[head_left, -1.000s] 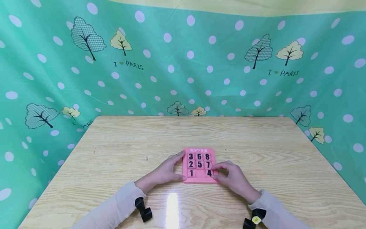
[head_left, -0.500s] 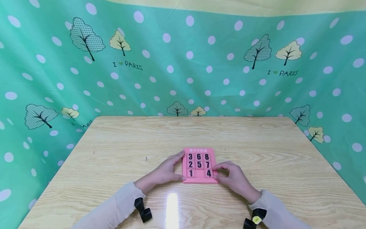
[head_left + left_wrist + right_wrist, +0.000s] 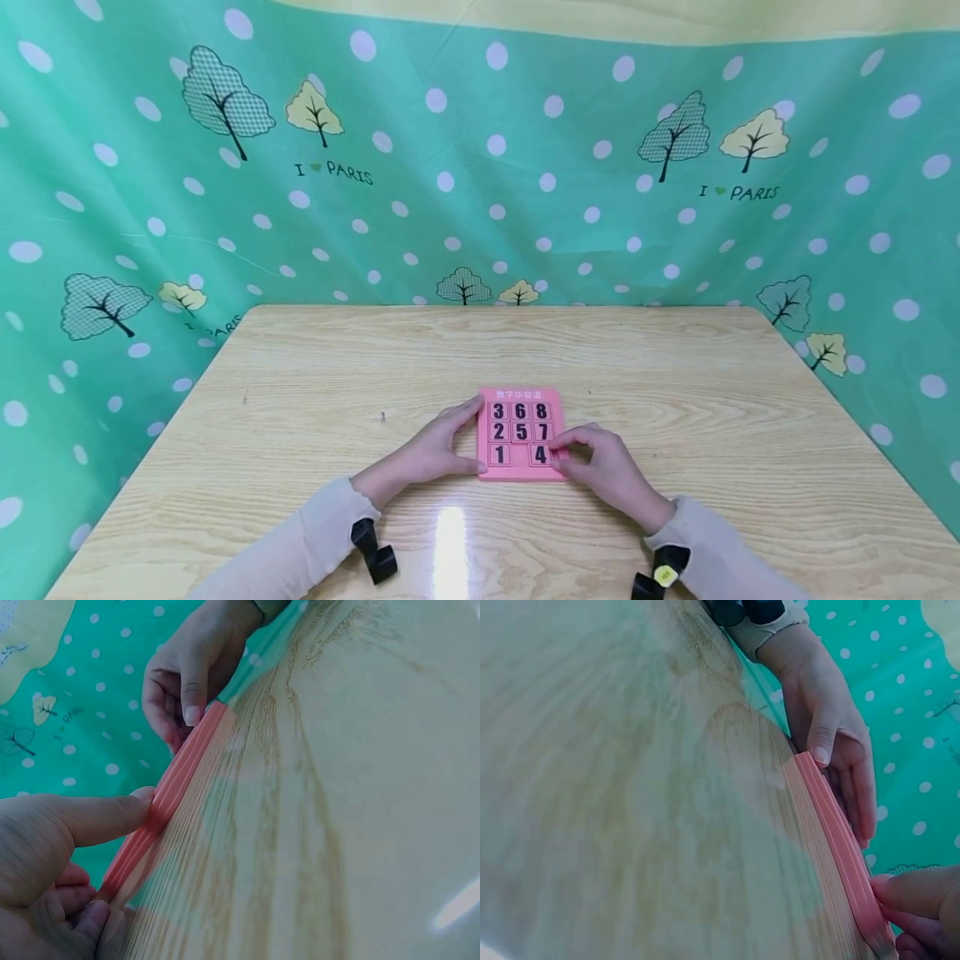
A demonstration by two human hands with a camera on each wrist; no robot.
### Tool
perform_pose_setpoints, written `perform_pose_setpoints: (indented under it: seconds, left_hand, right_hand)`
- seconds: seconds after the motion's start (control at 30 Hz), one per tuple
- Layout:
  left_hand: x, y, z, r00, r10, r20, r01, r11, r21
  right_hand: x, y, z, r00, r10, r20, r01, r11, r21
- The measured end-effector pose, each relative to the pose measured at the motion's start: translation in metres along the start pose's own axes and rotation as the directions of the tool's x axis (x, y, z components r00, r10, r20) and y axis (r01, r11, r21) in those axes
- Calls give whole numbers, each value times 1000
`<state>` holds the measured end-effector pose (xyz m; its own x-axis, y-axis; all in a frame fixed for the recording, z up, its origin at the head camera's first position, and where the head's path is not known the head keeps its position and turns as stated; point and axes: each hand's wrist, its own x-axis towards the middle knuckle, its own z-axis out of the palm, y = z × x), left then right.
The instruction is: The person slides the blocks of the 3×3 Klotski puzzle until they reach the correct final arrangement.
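Thumb and forefinger spread wide, the person's left hand (image 3: 429, 448) rests against the left side of a flat pink plastic-looking number puzzle (image 3: 517, 474); its pale fabric sleeve (image 3: 292, 542), with a black device (image 3: 383, 564) at the cuff, is cut off below. This puzzle lies on a light wood-grain surface (image 3: 337, 367), between the hands and touching both. Its frame holds eight pink square tiles (image 3: 521, 432) with black numerals: 3, 6, 8 on top; 2, 5, 7 in the middle; 1, a gap, then 4 at the bottom. From the right, the right hand (image 3: 606, 467) bends its thumb and forefinger to the right edge of the 4 tile (image 3: 540, 454), hiding part of the border; I cannot tell whether they pinch or only press it. Both wrist views show just the puzzle's pink edge, its numbered face hidden. The right sleeve (image 3: 716, 546) is cut off too.
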<state>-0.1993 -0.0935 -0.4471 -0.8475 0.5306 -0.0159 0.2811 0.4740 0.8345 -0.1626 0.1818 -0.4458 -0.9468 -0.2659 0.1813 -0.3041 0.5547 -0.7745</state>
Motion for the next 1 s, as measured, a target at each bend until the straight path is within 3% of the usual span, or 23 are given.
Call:
perform_pose_setpoints:
  seconds: [0.67,1.0]
  left_hand:
    - [-2,0,0,1000,-4,4,4,999,-36]
    - [-1,1,0,1000,-11,3,12,1000,-21]
  right_hand:
    - [6,-8,16,999,-7,33,6,999,36]
    - [11,-8,10,998,-52,29,51,998,24]
